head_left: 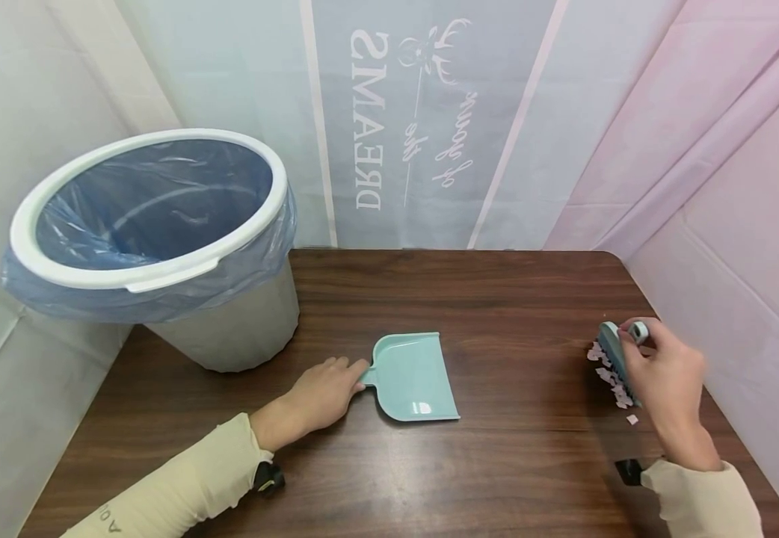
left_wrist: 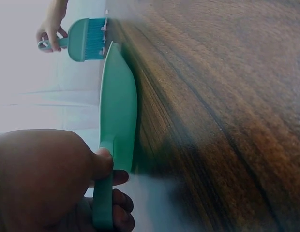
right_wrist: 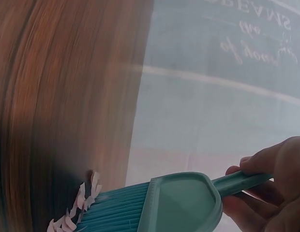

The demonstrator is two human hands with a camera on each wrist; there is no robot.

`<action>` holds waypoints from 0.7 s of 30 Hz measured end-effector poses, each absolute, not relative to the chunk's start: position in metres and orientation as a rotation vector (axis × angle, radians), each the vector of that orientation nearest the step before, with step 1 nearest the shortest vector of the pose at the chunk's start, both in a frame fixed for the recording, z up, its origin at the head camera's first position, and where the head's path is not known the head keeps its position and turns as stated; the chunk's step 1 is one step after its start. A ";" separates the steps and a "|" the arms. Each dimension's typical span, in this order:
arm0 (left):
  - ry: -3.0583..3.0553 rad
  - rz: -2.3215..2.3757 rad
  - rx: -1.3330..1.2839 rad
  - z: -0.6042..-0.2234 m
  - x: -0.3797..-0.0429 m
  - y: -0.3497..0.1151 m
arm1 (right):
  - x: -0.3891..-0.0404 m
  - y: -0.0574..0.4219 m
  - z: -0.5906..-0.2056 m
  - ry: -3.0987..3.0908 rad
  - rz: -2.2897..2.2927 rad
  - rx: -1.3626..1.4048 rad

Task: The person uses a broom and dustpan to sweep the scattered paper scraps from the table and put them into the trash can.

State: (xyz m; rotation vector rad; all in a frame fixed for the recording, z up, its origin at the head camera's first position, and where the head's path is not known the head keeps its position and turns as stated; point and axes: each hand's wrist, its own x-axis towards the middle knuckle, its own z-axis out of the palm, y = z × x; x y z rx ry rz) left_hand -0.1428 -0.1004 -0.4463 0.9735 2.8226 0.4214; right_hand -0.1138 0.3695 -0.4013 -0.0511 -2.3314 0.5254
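Observation:
My left hand (head_left: pixel 322 390) grips the handle of a light green dustpan (head_left: pixel 413 377), which lies low over the table with its wide edge facing right. In the left wrist view, thumb and fingers wrap the handle of the dustpan (left_wrist: pixel 118 101). At the table's right side my right hand (head_left: pixel 667 373) holds a small green brush (head_left: pixel 613 351) by its handle, bristles down. Pale paper scraps (head_left: pixel 608 377) lie along the left side of the bristles, and one loose scrap (head_left: pixel 632 420) sits nearer me. The right wrist view shows scraps (right_wrist: pixel 77 208) against the bristle tips.
A grey trash bin (head_left: pixel 241 332) with a white rim (head_left: pixel 19 232) and a blue bag liner (head_left: pixel 161 202) stands at the back left of the brown wooden table (head_left: pixel 497 478). Cloth curtains (head_left: pixel 430 224) rise behind and on both sides.

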 end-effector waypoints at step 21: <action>2.818 0.412 0.973 -0.447 -0.145 -0.101 | -0.109 0.361 -0.382 -2.266 0.742 -0.123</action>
